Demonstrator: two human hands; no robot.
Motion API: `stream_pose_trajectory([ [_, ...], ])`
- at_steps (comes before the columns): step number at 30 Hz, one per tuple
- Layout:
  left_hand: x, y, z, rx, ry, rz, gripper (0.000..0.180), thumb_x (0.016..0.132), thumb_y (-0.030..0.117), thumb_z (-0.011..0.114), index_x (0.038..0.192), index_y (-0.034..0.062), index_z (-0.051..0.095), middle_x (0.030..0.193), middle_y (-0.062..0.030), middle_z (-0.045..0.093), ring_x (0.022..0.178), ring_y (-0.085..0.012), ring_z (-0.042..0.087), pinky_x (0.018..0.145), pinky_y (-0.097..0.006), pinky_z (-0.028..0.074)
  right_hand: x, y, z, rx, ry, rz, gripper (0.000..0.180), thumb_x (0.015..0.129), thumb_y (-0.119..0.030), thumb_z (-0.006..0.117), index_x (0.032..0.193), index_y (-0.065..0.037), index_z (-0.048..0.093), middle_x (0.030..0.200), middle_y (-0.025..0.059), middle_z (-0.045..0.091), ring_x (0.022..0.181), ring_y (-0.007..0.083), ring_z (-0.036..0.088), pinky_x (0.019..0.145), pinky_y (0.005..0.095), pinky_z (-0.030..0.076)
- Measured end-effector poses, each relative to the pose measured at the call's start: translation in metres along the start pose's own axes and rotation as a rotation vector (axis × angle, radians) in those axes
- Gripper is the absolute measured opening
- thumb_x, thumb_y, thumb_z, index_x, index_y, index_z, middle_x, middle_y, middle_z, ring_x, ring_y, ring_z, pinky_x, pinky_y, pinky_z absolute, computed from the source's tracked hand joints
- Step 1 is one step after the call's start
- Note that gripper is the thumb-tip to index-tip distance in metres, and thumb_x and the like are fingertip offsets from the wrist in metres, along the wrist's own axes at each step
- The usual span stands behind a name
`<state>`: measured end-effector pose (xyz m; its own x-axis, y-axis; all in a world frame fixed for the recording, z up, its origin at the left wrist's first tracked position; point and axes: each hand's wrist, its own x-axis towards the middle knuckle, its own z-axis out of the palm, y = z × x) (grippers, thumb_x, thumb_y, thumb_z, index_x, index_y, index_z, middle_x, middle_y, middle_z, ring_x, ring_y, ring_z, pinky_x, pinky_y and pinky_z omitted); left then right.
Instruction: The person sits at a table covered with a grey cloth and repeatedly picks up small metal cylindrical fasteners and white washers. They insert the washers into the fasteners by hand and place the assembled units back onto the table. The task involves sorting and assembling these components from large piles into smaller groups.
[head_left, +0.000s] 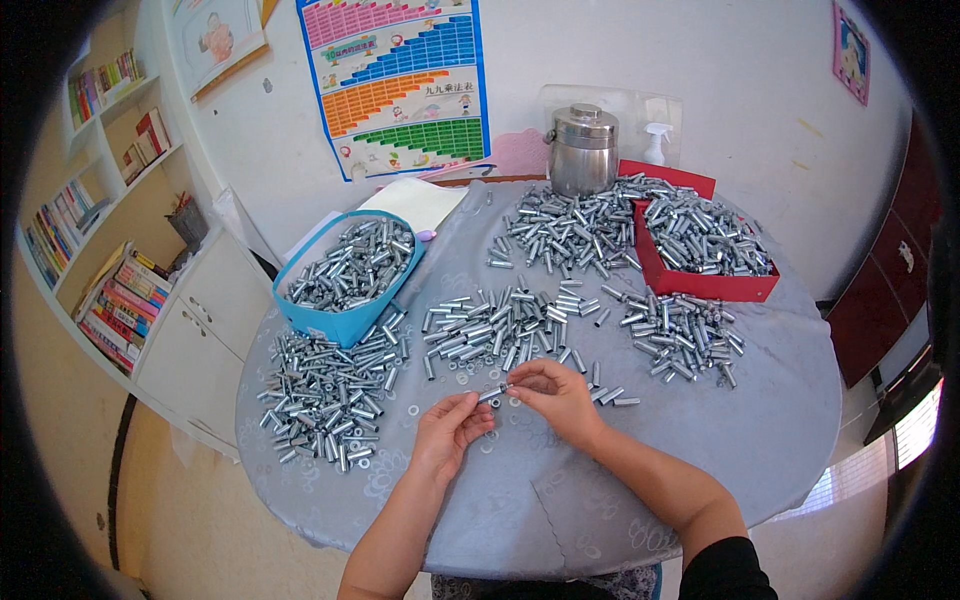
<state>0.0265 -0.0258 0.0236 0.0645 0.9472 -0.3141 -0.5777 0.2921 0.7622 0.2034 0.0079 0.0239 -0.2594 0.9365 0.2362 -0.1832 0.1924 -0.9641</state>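
Observation:
Over the near middle of the table, my left hand [450, 430] pinches a silver metal sleeve [490, 395] between thumb and fingertips. The sleeve lies almost level, its right end slightly raised. My right hand [556, 398] closes its thumb and fingers at that right end; whether a smaller part is there too is hidden by the fingertips. Just beyond both hands spreads a pile of loose metal sleeves [490, 325]. Small washers [413, 410] lie scattered on the cloth near my hands.
A blue basket [350, 325] of metal fasteners stands at the left, with another fastener pile [325, 395] before it. On the right, a red box [715, 287] holds more, with piles around it. A steel pot [584, 150] and spray bottle [655, 145] stand at the back.

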Motion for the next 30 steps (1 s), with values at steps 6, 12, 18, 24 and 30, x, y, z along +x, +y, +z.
stream_pose_trajectory([
  [6,0.003,-0.001,-0.005,-0.081,0.007,0.034,0.014,0.083,0.011,0.058,0.089,-0.0016,0.057,0.079,-0.0127,0.062,0.066,-0.019,0.062,0.063,-0.028,0.054,0.002,0.001,-0.002,-0.32,-0.04,-0.057,0.025,0.073,-0.013,0.068,0.095,-0.004,0.06,0.092,0.0074,0.061,0.083,0.0176,0.058,0.073,0.0292,0.045],
  [12,0.003,0.002,-0.005,-0.094,0.032,0.067,0.015,0.082,0.012,0.059,0.089,-0.0012,0.057,0.079,-0.0127,0.062,0.066,-0.018,0.062,0.062,-0.028,0.055,0.004,0.01,0.001,-0.981,-0.154,-0.477,0.021,0.068,-0.02,0.066,0.085,-0.007,0.064,0.081,0.0075,0.059,0.08,0.0249,0.055,0.073,0.0361,0.042],
  [18,0.003,0.0,-0.005,-0.085,0.026,0.065,0.015,0.082,0.012,0.059,0.089,-0.0014,0.057,0.079,-0.0125,0.062,0.067,-0.0172,0.062,0.063,-0.028,0.055,0.004,0.005,0.001,-1.028,-0.202,-0.358,0.021,0.068,-0.021,0.066,0.084,-0.006,0.063,0.082,0.0078,0.059,0.08,0.0247,0.054,0.074,0.0359,0.041],
  [24,0.003,0.001,-0.004,-0.096,0.022,0.06,0.015,0.082,0.012,0.059,0.089,-0.0014,0.057,0.079,-0.012,0.062,0.067,-0.0171,0.062,0.063,-0.027,0.054,0.005,-0.006,-0.002,-0.499,0.021,-0.175,0.02,0.072,-0.009,0.066,0.091,-0.003,0.062,0.088,0.0073,0.061,0.079,0.0191,0.057,0.072,0.0289,0.044],
  [30,0.002,0.001,-0.004,-0.065,0.013,0.031,0.015,0.082,0.012,0.059,0.089,-0.0016,0.057,0.079,-0.0112,0.062,0.067,-0.017,0.062,0.062,-0.027,0.054,0.005,-0.01,-0.002,-0.388,-0.026,-0.228,0.02,0.076,-0.005,0.063,0.095,-0.002,0.061,0.089,0.0075,0.06,0.085,0.0161,0.057,0.074,0.0265,0.044],
])
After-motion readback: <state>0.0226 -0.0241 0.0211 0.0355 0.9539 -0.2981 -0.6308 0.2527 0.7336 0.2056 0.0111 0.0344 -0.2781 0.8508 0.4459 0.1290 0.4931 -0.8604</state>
